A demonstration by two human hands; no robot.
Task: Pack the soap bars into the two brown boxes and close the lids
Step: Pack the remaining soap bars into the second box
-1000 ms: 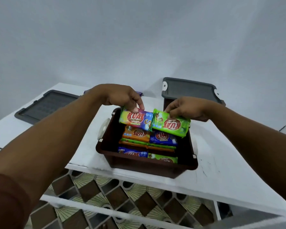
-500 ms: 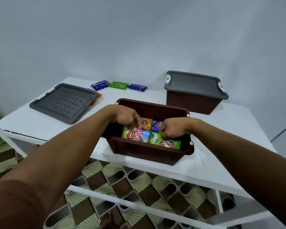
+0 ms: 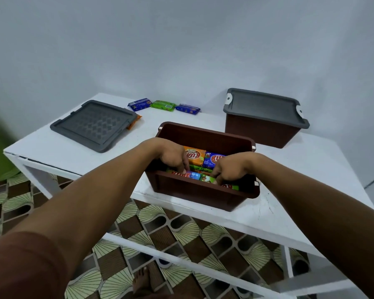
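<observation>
Soap bars [image 3: 194, 156] fill the open brown box [image 3: 203, 198] at the near edge of the table, and both our hands are down inside it.
Our left hand [image 3: 173, 156] curls its fingers onto a red-and-blue soap bar [image 3: 191, 175] against the front wall. At 3 o'clock from it, our right hand [image 3: 231, 169] grips a green soap bar [image 3: 208, 180]. The box sits on a white table [image 3: 311, 169] that is scuffed near its front edge. From the box, a loose grey lid [image 3: 93, 124] lies at 10 o'clock with an orange bar [image 3: 135, 121] poking out beneath it. Three bars [image 3: 163, 105] line up at 12 o'clock near the pale wall [image 3: 181, 50]. The second brown box [image 3: 259, 132], lid on, stands at 2 o'clock. Patterned brown-and-green floor [image 3: 160, 234] shows below, with a bare foot [image 3: 141, 281] at 6 o'clock.
</observation>
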